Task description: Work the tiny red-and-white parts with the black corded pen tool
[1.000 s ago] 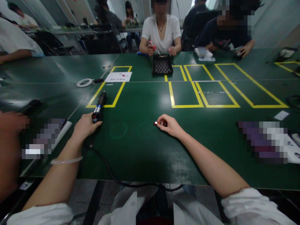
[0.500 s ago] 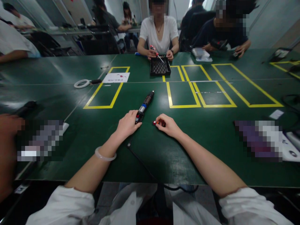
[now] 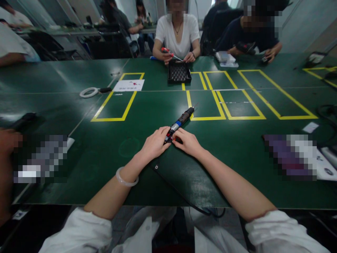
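Observation:
A partly opened electric screwdriver (image 3: pixel 179 121), with a silver and blue section showing, lies slanted on the green table, its thin tip pointing away and to the right. My left hand (image 3: pixel 156 142) is closed around its near end. Pinched at that same end, my right hand (image 3: pixel 187 142) holds a small red part, mostly hidden by the fingers; whether it touches the housing I cannot tell. A black cord (image 3: pixel 179 192) runs from below my left hand over the table's front edge.
Yellow tape outlines (image 3: pixel 207 118) mark the green table (image 3: pixel 126 179). Across it, a person holds a red screwdriver (image 3: pixel 171 53) over a black tray (image 3: pixel 179 72) of small parts. A paper sheet (image 3: pixel 128 85) and a white ring-shaped item (image 3: pixel 88 92) lie left; another person's hand (image 3: pixel 10 140) is far left.
My left hand has moved right, bringing the electric screwdriver along and turning its tip rightward. My hands now meet at its near end. The person opposite has shifted the red screwdriver.

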